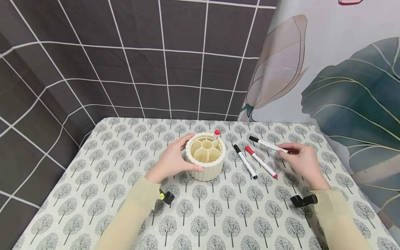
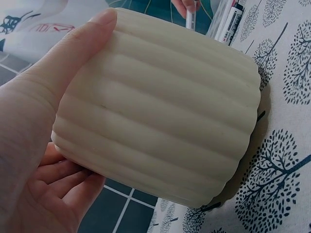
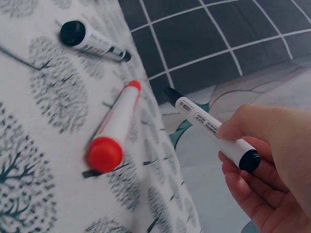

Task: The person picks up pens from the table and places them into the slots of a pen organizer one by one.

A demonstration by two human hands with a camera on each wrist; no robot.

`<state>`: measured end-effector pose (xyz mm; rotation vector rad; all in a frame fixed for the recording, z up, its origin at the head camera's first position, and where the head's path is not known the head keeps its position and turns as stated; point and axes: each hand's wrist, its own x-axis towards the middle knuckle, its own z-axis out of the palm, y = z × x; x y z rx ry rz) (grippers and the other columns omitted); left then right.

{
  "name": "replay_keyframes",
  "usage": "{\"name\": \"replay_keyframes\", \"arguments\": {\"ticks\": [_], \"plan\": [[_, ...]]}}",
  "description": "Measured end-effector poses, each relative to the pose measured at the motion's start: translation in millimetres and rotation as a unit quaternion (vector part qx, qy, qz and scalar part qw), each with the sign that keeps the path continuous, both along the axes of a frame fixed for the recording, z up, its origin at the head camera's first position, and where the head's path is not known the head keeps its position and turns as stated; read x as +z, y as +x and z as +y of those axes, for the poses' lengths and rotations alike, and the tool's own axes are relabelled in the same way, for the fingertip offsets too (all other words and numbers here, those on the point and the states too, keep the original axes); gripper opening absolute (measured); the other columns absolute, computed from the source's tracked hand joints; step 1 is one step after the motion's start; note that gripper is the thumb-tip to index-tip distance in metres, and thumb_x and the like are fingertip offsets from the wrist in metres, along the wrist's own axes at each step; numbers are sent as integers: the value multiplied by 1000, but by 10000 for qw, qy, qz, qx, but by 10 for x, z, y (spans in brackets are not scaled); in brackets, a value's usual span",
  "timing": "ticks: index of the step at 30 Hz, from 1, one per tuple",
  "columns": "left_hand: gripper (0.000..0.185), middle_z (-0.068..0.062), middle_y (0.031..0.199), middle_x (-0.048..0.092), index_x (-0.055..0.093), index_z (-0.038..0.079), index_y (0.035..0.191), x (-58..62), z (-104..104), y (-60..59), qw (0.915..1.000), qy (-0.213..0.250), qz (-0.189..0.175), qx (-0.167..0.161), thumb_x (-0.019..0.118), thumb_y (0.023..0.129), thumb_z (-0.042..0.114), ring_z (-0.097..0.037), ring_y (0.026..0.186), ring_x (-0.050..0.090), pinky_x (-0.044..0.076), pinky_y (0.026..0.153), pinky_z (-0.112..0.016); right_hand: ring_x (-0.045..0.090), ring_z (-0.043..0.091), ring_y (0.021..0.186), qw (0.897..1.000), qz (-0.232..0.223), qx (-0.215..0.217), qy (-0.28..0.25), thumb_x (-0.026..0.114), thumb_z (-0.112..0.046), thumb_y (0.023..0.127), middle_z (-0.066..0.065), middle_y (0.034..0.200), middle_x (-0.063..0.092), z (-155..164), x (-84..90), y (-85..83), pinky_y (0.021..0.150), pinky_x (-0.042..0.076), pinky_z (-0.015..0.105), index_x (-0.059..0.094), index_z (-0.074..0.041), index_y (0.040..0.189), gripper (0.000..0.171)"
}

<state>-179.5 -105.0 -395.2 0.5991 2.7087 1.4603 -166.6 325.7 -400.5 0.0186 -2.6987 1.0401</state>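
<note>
A cream, ribbed pen holder (image 1: 206, 170) with several compartments stands upright on the table. My left hand (image 1: 175, 158) grips its left side, thumb along the near wall; in the left wrist view the ribbed wall (image 2: 160, 107) fills the middle. One red-capped marker (image 1: 216, 134) stands in a back-right compartment. At the right, my right hand (image 1: 300, 159) pinches a black-capped whiteboard marker (image 1: 268, 144) near its rear end. The right wrist view shows this marker (image 3: 204, 121) between thumb and fingers. A black marker (image 1: 245, 162) and a red marker (image 1: 261, 162) lie between the two hands.
A tablecloth (image 1: 200, 222) printed with trees covers the table. Behind it hangs a dark cloth (image 1: 184, 66) with a white grid, and at the right a curtain (image 1: 281, 62) with large flower and leaf prints. Each wrist carries a small black camera mount.
</note>
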Motion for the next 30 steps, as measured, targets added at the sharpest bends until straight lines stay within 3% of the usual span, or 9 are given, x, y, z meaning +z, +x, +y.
{"name": "replay_keyframes", "arguments": {"ticks": [13,30], "plan": [[125,-3,154,46,43,16,154,12,-4,-9,9999,92,55,-46,98,49,57,-25,132,53,44,110,-38,64,2,76,9998,169,-56,-133,78,-24,91,4,93,75,-122,258,-6,50,49,21,79,-9,107,23],[124,-4,154,45,43,18,155,9,-7,1,10000,27,-12,-10,98,50,55,-27,131,54,44,109,-40,68,0,78,9955,596,149,-723,82,-24,89,-16,91,73,-322,585,-15,62,50,13,78,-7,109,27]]}}
